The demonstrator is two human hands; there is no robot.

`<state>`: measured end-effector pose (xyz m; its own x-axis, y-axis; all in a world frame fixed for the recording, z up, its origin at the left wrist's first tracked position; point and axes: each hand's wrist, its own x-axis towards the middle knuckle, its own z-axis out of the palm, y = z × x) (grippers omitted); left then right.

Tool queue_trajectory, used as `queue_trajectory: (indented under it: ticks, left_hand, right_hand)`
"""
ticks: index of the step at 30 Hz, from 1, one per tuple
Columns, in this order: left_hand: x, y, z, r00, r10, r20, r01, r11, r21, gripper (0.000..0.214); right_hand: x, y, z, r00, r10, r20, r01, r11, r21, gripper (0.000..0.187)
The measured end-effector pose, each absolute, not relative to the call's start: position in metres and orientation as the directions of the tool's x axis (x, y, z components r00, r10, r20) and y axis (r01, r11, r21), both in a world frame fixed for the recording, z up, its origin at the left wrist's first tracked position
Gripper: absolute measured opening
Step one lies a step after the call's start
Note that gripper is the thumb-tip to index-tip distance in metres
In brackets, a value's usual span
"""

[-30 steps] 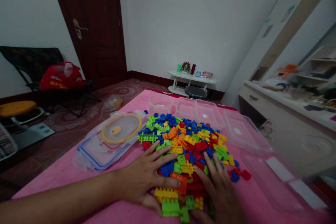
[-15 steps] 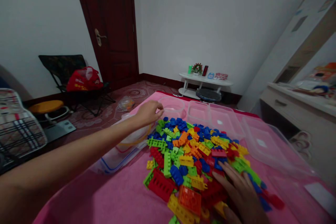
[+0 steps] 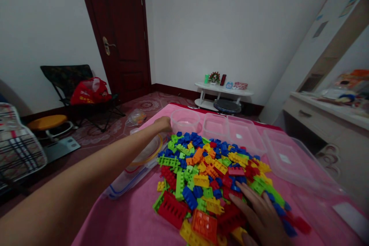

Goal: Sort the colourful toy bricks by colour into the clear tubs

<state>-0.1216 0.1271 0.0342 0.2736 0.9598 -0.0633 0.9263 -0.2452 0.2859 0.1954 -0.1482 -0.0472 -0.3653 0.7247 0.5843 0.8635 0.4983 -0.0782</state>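
moved off the central blocks point(image 3: 201, 180) since a second ago, the left hand point(image 3: 163, 123) is at the far round tub point(image 3: 185, 126), its grip hidden; the right hand point(image 3: 261, 213) rests on near-right blocks, fingers slightly parted, grasping nothing visible. a light rim hold should suit the tub.

A home room, with wooden door point(image 3: 123, 38), folding chair point(image 3: 67, 80), toy blocks point(image 3: 201, 169).

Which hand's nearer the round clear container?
Left. The left hand is by the left edge of the round clear container; the right hand is on the toy bricks, farther away.
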Motion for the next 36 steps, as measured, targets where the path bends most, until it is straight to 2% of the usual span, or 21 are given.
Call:
queue_trajectory:
  ticks: [2,6,7,8,10,13,16,19,24,30,36]
  left_hand:
    - [-0.122,0.118,0.048,0.275,0.96,-0.046,0.93,-0.254,0.265,0.036]
    - [-0.115,0.092,0.065,0.498,0.864,-0.073,0.798,-0.423,0.428,0.047]
    - [-0.111,0.086,0.065,0.526,0.848,-0.063,0.781,-0.452,0.431,0.052]
    - [-0.107,0.08,0.063,0.519,0.854,-0.045,0.796,-0.463,0.391,0.057]
    - [-0.097,0.072,0.054,0.439,0.899,-0.007,0.876,-0.426,0.228,0.065]
    - [-0.082,0.068,0.035,0.353,0.935,-0.037,0.935,-0.351,0.056,0.073]
    - [-0.071,0.066,0.021,0.348,0.936,-0.055,0.937,-0.349,-0.02,0.08]
    - [-0.065,0.066,0.016,0.382,0.924,-0.022,0.924,-0.383,-0.02,0.083]
    - [-0.062,0.072,0.013,0.432,0.899,-0.078,0.9,-0.423,0.107,0.085]
    - [-0.057,0.075,0.004,0.552,0.825,-0.126,0.813,-0.497,0.304,0.086]
    - [-0.056,0.073,0.011,0.576,0.804,-0.151,0.678,-0.366,0.638,0.067]
  right_hand:
    - [0.194,-0.149,-0.045,-0.356,0.728,0.586,0.866,0.492,-0.085,0.048]
    - [0.191,-0.151,-0.042,-0.349,0.731,0.586,0.864,0.493,-0.101,0.046]
    - [0.19,-0.151,-0.041,-0.347,0.731,0.588,0.863,0.494,-0.105,0.046]
    - [0.189,-0.151,-0.041,-0.345,0.729,0.591,0.862,0.495,-0.107,0.046]
    - [0.189,-0.152,-0.039,-0.339,0.73,0.594,0.863,0.493,-0.113,0.046]
    - [0.189,-0.152,-0.037,-0.345,0.734,0.585,0.864,0.493,-0.109,0.046]
    - [0.19,-0.153,-0.038,-0.354,0.735,0.579,0.868,0.489,-0.09,0.046]
    - [0.19,-0.152,-0.042,-0.371,0.736,0.566,0.878,0.477,-0.046,0.051]
    - [0.187,-0.149,-0.045,-0.428,0.737,0.523,0.879,0.474,0.053,0.068]
    - [0.187,-0.15,-0.044,-0.454,0.755,0.473,0.869,0.493,0.047,0.077]
    - [0.188,-0.15,-0.044,-0.445,0.756,0.479,0.866,0.499,0.017,0.075]
